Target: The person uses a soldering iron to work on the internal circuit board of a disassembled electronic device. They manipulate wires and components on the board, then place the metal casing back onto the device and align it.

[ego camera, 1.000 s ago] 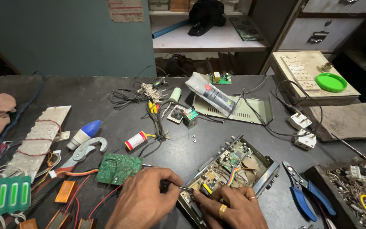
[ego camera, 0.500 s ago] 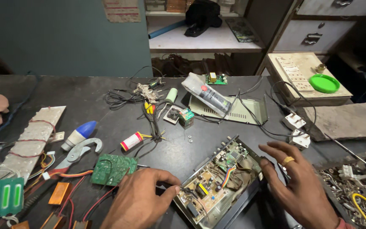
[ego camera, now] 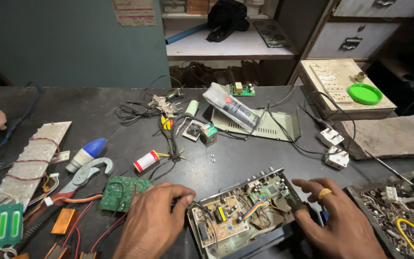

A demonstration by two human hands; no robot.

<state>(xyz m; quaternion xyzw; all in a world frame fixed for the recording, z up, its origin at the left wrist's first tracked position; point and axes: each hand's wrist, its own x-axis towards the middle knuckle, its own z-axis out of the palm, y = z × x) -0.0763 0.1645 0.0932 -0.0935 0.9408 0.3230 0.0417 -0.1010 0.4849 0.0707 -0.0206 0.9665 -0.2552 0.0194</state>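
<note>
An open metal chassis [ego camera: 245,216] with a circuit board, coloured ribbon wires and small parts sits at the near edge of the dark workbench [ego camera: 97,110]. My left hand [ego camera: 152,220] rests at its left side, fingers curled against the chassis wall. My right hand [ego camera: 334,220], with a gold ring, grips the chassis at its right corner. A green circuit board [ego camera: 123,192] lies just left of my left hand.
Pliers [ego camera: 85,175], a blue-tipped bulb [ego camera: 87,153], a red-and-white cylinder [ego camera: 146,160], tangled wires [ego camera: 168,120], a beige metal cover [ego camera: 259,124] and white plugs [ego camera: 334,146] lie about. A tray of scrap parts [ego camera: 398,211] stands at right, a green lid [ego camera: 364,93] beyond it.
My right hand moved from the chassis middle out to the right, then back onto its right corner. The chassis was turned and shifted slightly. My left hand stayed at the left side.
</note>
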